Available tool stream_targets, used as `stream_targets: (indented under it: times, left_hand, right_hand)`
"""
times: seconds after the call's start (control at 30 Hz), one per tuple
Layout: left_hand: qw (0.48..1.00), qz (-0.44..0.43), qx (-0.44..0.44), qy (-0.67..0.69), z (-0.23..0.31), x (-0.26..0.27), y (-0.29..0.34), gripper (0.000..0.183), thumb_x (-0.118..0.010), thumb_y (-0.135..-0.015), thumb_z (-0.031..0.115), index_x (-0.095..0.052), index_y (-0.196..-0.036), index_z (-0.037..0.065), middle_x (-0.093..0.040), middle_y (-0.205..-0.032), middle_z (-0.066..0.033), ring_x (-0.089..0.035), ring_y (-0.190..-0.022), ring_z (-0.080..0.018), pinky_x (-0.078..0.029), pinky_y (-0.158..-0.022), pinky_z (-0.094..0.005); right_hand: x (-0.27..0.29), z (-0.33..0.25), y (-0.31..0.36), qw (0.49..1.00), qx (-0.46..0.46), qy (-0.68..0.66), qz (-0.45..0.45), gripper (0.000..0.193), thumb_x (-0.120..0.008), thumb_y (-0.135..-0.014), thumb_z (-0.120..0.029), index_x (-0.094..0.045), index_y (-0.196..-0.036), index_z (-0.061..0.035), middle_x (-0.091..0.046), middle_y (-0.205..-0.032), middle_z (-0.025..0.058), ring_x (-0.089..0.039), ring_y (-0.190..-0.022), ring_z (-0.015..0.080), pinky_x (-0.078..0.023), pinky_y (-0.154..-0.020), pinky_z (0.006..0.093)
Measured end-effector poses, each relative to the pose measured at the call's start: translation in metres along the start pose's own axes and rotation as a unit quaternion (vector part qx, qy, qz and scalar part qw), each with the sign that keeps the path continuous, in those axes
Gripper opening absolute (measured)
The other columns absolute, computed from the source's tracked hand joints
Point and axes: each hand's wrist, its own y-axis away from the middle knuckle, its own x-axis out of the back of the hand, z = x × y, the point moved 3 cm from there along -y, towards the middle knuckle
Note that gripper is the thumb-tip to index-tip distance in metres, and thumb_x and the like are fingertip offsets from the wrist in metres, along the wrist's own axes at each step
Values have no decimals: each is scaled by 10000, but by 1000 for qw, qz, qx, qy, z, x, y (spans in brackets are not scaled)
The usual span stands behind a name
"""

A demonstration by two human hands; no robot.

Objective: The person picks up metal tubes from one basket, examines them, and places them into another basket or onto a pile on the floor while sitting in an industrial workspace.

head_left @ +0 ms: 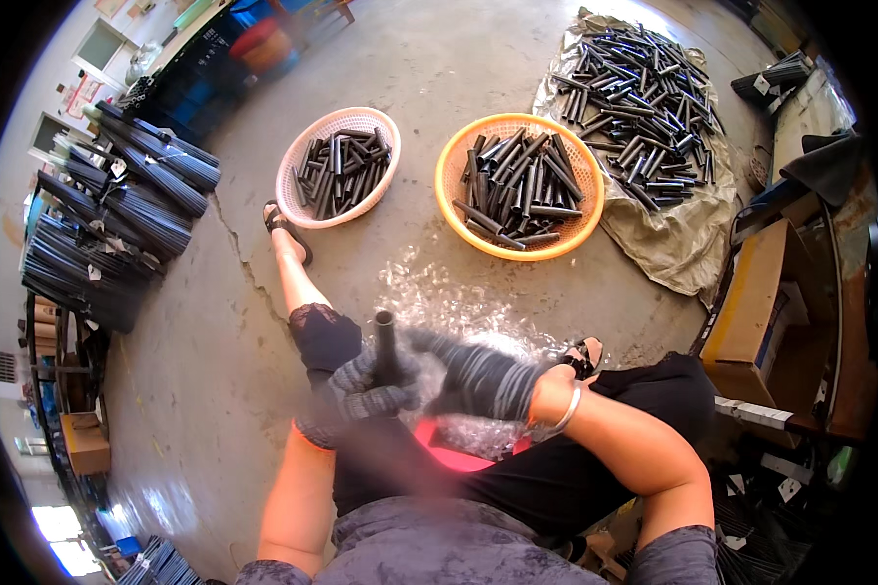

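Observation:
A short black tube (385, 336) stands nearly upright in my gloved left hand (361, 398), whose fingers wrap round it. Just to the right of the tube is my gloved right hand (483, 378), its fingers smeared by motion and pointing toward the tube. Whether it holds anything cannot be seen. Under and beyond both hands, clear shiny scraps (458, 304) lie scattered over the floor. Between my legs shows part of a bright pink-red object (449, 456), mostly hidden.
Ahead stand a pink basket (286, 185) and an orange basket (443, 185), both full of black tubes. A heap of tubes (644, 107) lies on a beige sheet (668, 249) at far right. Long rod bundles (146, 200) are stacked left; an open cardboard box (751, 283) is right.

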Motion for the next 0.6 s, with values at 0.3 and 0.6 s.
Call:
stream_targets:
  times: [0.3,0.6]
  left_hand:
    - [998,56,25,-9,1,20,14,365,-676,-807,185,-528,-1112,50,-597,-893,-59,-597,-836,-177,-482,-688,-295]
    - [999,-19,-15,40,1,12,4,430,-702,-785,218,-509,-1129,47,-595,-897,-68,-581,-831,-189,-469,-686,-297]
  right_hand:
    - [68,62,-1,934,-148,285,157,374,-636,-768,-231,-563,-1094,-62,-610,-1009,193,-590,-931,361,-473,-783,424]
    - [41,79,-3,987,-5,-34,156,219,-571,-838,-160,-627,-1006,-30,-641,-1004,164,-616,-933,280,-468,-812,360]
